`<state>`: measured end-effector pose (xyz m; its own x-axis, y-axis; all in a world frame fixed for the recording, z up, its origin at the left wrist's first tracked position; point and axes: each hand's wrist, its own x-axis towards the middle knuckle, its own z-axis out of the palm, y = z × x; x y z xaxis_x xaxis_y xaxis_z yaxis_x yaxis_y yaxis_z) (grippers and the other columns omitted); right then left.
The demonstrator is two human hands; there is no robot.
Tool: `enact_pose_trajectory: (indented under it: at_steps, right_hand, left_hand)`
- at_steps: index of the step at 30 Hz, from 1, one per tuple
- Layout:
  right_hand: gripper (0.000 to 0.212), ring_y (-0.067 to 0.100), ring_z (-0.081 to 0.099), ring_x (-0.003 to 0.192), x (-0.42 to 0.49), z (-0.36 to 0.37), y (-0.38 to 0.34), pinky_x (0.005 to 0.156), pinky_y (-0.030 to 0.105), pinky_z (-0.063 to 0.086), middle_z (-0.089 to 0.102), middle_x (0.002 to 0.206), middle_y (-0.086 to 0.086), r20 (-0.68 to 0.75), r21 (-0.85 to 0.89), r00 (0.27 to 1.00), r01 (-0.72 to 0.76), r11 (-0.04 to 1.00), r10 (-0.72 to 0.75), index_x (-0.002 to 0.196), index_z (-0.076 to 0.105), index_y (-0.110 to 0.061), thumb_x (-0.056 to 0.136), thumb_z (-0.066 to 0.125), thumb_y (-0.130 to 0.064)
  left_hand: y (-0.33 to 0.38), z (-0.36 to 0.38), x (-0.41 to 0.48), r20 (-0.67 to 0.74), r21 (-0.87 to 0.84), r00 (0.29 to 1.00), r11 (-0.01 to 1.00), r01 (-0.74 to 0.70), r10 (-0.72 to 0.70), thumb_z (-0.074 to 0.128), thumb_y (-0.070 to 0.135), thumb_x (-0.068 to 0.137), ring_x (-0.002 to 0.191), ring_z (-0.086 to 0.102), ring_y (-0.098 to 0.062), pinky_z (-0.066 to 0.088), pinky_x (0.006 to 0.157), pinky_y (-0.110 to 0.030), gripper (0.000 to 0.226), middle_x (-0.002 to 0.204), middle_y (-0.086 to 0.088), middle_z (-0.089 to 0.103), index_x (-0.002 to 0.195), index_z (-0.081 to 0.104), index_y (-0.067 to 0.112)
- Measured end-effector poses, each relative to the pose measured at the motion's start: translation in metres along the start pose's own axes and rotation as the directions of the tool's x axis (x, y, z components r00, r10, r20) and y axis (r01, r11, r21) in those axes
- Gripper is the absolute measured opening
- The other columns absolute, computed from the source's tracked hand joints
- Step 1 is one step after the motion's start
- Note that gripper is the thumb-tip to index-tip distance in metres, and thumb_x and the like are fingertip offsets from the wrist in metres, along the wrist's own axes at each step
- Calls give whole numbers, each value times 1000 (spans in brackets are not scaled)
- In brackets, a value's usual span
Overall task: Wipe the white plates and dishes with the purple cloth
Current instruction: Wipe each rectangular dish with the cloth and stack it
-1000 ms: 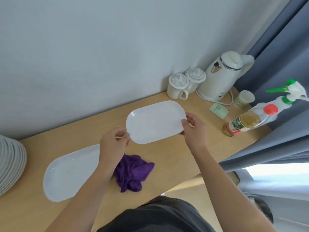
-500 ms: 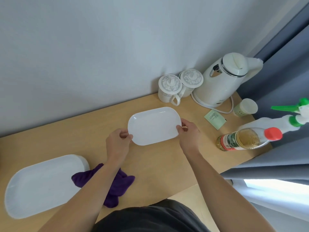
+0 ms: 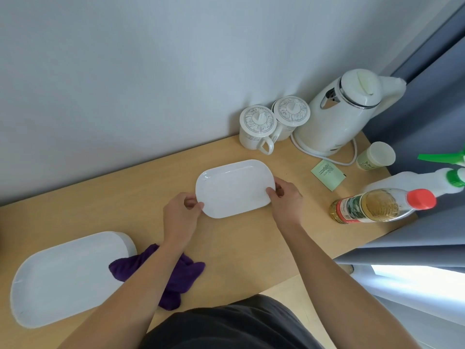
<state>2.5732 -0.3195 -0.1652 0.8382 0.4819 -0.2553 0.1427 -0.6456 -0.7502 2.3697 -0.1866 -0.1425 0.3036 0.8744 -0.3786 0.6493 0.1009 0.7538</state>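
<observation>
A plain pale grey wall rises beyond the left hand and the right hand, meeting the far edge of a light wooden tabletop that spreads under them. Right of the right hand, blue-grey curtains hang past the tabletop's end. Nearer than that hand, bright daylight shows in a strip beneath their folds.

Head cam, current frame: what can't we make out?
All head view:
purple cloth: middle hidden under the left forearm.
large white plate: near-right rim covered by cloth and forearm.
spray bottle: trigger end cut off by the right frame edge.
green sachet: print too small to read.
small white plate: left hand and right hand grip its ends; resting or lifted, cannot tell.
</observation>
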Motion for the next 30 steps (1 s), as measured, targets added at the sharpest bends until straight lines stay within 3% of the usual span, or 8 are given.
enact_pose_trajectory:
  at_steps: [5,9,14,20,22,25,27,30]
  right_hand:
    - [57,22,45,121,-16,0,-14,105,33,39,45,141,4,-49,-46,998,36,998,-39,143,51,-17,91,72,-30]
    - [28,6,59,94,-52,13,-49,79,9,45,60,121,-6,51,101,980,189,977,-195,119,65,-18,93,70,-25]
    - [8,3,62,84,-114,62,-87,75,13,45,71,97,-7,470,133,801,351,927,-371,97,73,-17,92,70,-22]
    - [82,6,50,121,-171,99,-84,98,24,43,57,134,-11,730,-28,623,439,898,-282,142,50,-25,75,76,-63]
    - [81,14,45,122,-181,109,-73,100,34,42,55,132,-9,729,-176,631,549,817,-267,139,51,-26,73,73,-67]
    - [39,17,47,108,-190,118,-63,90,35,42,61,110,-6,668,-215,672,585,782,-320,109,65,-20,84,71,-49]
    - [13,14,49,81,-198,120,-64,73,31,39,59,84,-3,566,-95,756,455,886,-327,86,60,-16,88,67,-27]
    - [12,12,41,64,-211,117,-68,62,39,41,52,70,8,462,38,865,201,979,-195,81,51,-15,91,57,-17]
  left_hand:
    - [3,-22,2,44,136,998,990,-42,36,73,34,85,85,63,-7,49,71,-26,19,91,15,66,100,66,24]
    - [0,-53,-4,56,318,984,931,-178,169,65,29,90,81,61,-7,51,76,-30,20,94,16,66,109,67,24]
    - [-20,-101,-25,68,361,963,893,-268,262,64,25,91,78,60,-6,49,77,-29,17,94,16,65,108,67,26]
    - [-51,-151,-44,22,299,938,893,-335,345,66,20,89,77,62,-4,48,72,-26,13,89,17,65,101,70,24]
    - [-59,-163,-48,59,270,928,889,-369,368,66,18,90,79,62,-4,51,74,-28,13,91,17,66,101,70,24]
    - [-69,-176,-52,169,237,898,867,-438,407,65,17,91,84,63,-5,52,79,-29,16,94,18,66,104,71,24]
    - [-75,-183,-52,199,238,878,848,-474,436,65,19,92,86,62,-4,52,80,-28,17,95,20,65,106,70,26]
    - [-83,-195,-52,188,251,869,833,-493,458,61,23,94,88,62,-4,51,78,-30,15,96,19,65,106,70,27]
